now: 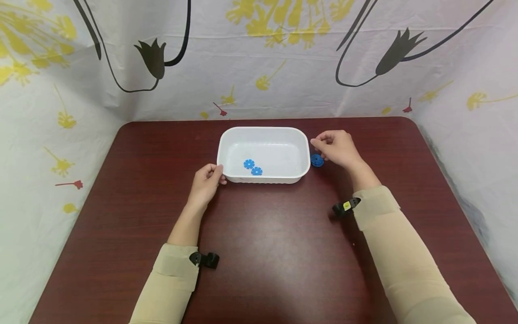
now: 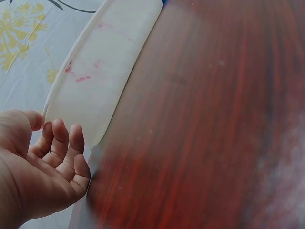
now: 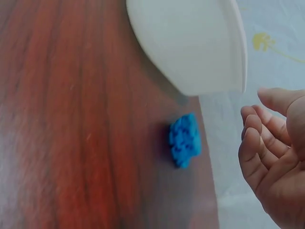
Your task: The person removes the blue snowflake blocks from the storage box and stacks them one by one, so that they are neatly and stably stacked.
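A white plastic basin stands at the back of the table, with two blue snowflake discs lying flat inside near its front wall. At its front left corner, my left hand pinches the rim between thumb and fingers; in the left wrist view the thumb meets the basin's edge. My right hand hovers just right of the basin, fingers bent and nothing visible between them. Below those fingers sits a small stack of blue snowflake discs on the table, close beside the basin's right wall.
The dark red wooden table ends just behind the basin. A white cloth with printed flowers hangs along the back and both sides. Each sleeve carries a black wrist camera.
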`<state>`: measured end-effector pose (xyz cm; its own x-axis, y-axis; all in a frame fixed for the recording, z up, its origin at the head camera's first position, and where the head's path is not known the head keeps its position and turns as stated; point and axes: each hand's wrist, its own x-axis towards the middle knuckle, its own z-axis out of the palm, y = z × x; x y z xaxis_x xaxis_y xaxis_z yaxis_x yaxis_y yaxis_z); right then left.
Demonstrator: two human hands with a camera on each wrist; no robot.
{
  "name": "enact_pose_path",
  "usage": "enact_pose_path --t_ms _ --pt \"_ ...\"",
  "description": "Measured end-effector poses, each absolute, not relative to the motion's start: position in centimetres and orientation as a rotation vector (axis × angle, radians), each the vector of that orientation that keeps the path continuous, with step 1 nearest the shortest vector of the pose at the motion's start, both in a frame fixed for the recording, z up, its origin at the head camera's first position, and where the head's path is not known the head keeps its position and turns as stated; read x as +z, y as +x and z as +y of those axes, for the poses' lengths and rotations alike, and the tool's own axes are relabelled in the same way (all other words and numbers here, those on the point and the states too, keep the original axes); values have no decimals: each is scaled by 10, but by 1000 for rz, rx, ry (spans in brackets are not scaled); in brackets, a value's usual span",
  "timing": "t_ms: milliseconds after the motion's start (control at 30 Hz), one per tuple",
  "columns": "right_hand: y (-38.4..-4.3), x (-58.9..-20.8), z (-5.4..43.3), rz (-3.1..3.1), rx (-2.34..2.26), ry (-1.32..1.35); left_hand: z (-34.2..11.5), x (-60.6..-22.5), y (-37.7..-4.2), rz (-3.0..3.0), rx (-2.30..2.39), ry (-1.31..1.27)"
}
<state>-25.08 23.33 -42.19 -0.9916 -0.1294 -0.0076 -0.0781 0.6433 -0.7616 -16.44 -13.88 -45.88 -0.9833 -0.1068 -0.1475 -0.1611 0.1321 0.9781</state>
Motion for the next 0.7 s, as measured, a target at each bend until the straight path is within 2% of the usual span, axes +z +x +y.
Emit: enact_pose_path --t_ms 700 --pt "-254 -407 194 2834 -1316 -319 -139 -459 -165 2330 2017 -277"
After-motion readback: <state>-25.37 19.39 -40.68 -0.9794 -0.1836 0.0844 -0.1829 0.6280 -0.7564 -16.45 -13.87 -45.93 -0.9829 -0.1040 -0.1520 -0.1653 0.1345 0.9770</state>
